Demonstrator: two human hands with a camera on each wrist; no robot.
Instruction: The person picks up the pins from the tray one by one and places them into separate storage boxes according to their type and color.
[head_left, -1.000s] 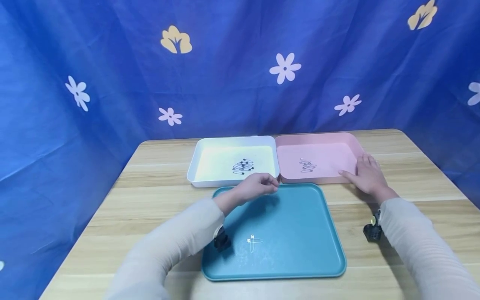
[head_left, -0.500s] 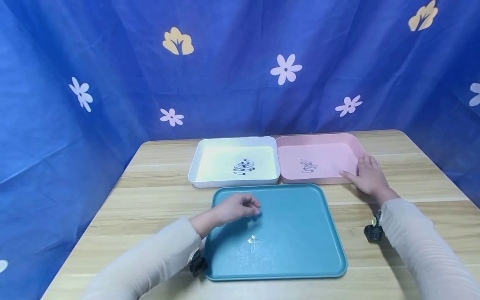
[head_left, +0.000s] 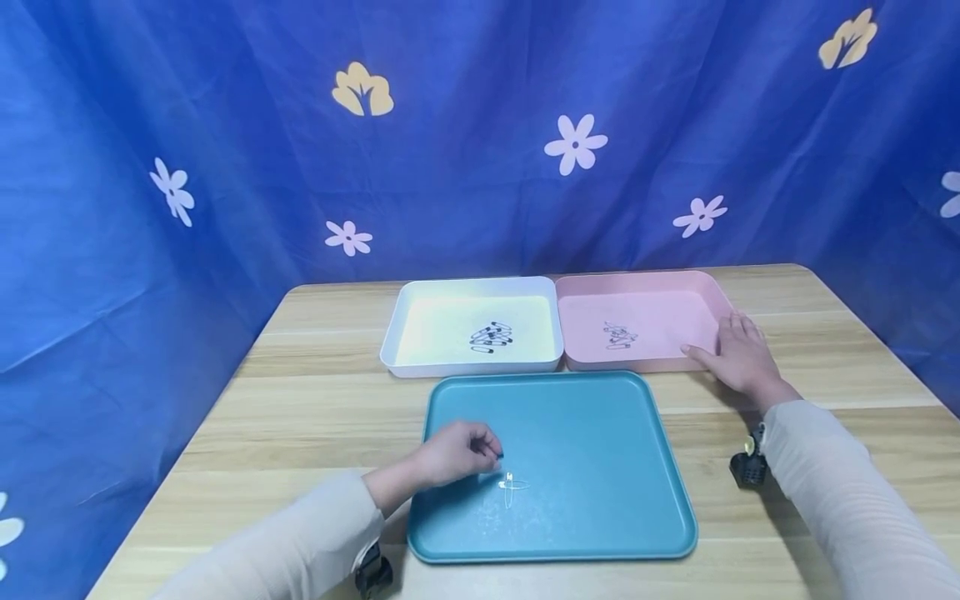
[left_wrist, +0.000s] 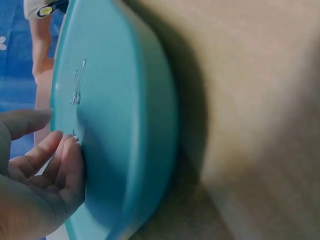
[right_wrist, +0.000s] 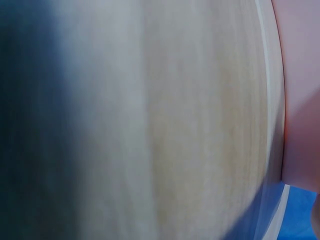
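Observation:
My left hand (head_left: 459,454) hovers low over the left part of the teal tray (head_left: 585,546), fingers loosely bent. In the left wrist view the thumb stands apart from the fingertips, and I see nothing gripped between them. Just past the fingertips, two silver safety pins (head_left: 510,485) lie crossed on the tray; they also show as thin pins (left_wrist: 79,85) in the left wrist view. At the right, my right hand (head_left: 738,354) rests with spread fingers on the front right corner of the pink tray (head_left: 682,312). Only a sliver of that hand enters the right wrist view.
A white tray (head_left: 427,333) stands behind the teal one, against the pink tray's left side, with several black-headed safety pins (head_left: 491,336) inside. Several silver safety pins (head_left: 619,336) lie in the pink tray. A blue curtain (head_left: 480,167) hangs behind the wooden table (head_left: 300,400).
From beside the white tray's front edge, my left hand has come back toward me and down, close to the two silver safety pins. The right hand stays on the pink tray's corner.

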